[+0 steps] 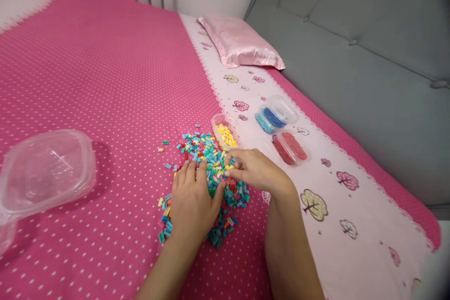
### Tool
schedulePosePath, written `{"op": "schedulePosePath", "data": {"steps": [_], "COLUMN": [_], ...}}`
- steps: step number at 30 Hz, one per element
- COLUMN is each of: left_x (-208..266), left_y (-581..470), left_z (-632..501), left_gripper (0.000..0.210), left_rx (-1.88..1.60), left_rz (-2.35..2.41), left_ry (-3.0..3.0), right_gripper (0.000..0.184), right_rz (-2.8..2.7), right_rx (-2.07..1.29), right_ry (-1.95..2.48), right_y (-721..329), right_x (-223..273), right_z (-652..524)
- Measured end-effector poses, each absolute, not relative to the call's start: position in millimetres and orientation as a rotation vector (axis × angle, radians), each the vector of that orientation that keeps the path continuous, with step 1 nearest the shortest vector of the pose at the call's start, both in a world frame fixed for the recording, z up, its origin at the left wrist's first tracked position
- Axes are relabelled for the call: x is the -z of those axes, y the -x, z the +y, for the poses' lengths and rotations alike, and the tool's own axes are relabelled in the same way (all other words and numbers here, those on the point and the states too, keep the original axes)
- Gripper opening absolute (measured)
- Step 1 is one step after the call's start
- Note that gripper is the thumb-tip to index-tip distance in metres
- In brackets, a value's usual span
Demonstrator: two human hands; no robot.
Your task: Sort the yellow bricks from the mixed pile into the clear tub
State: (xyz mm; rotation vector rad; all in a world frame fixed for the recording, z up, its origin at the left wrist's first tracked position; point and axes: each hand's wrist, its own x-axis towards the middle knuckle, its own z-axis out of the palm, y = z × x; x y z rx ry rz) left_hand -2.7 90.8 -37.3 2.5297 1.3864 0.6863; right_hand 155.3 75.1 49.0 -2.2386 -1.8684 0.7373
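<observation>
A heap of tiny toy building bricks (214, 183) in teal, blue, green, red, yellow and other colours lies on the bedspread. My left hand (193, 197) rests palm down on the heap's left side, fingers stretched out and slightly apart. Over the right side, my right hand (255, 168) has its thumb and index finger drawn together around a small yellow brick (229, 167). Just beyond it, a clear plastic tub (215, 127) contains yellow bricks (227, 136). The hands and fingers cover part of the heap.
Right of the heap are clear containers with blue bricks (274, 117), light blue bricks (263, 123) and red bricks (293, 146). A large clear plastic container (49, 168) sits at left. A pink pillow (239, 42) lies near the grey padded headboard (344, 70).
</observation>
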Motion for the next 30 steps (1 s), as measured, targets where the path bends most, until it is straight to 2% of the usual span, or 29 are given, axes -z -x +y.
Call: {"op": "schedulePosePath", "data": {"steps": [8, 19, 27, 30], "left_x": [37, 38, 40, 40], "left_y": [3, 4, 2, 3], "left_z": [91, 91, 92, 92], "left_gripper": [0.064, 0.064, 0.065, 0.065], "left_rx": [-0.693, -0.711, -0.722, -0.726], "left_rz": [1.394, 1.386, 1.385, 1.386], "left_ry": [-2.526, -2.532, -2.538, -2.539], "right_gripper": [0.012, 0.016, 0.029, 0.027], "right_rz": [-1.694, -1.182, -1.215, -1.200], "right_rx": [-0.729, -0.170, 0.014, -0.007], "right_ry": [1.971, 1.824, 1.882, 1.880], "right_y": [-168, -172, -176, -177], "right_x": [-46, -37, -22, -21], "right_z": [69, 83, 91, 91]}}
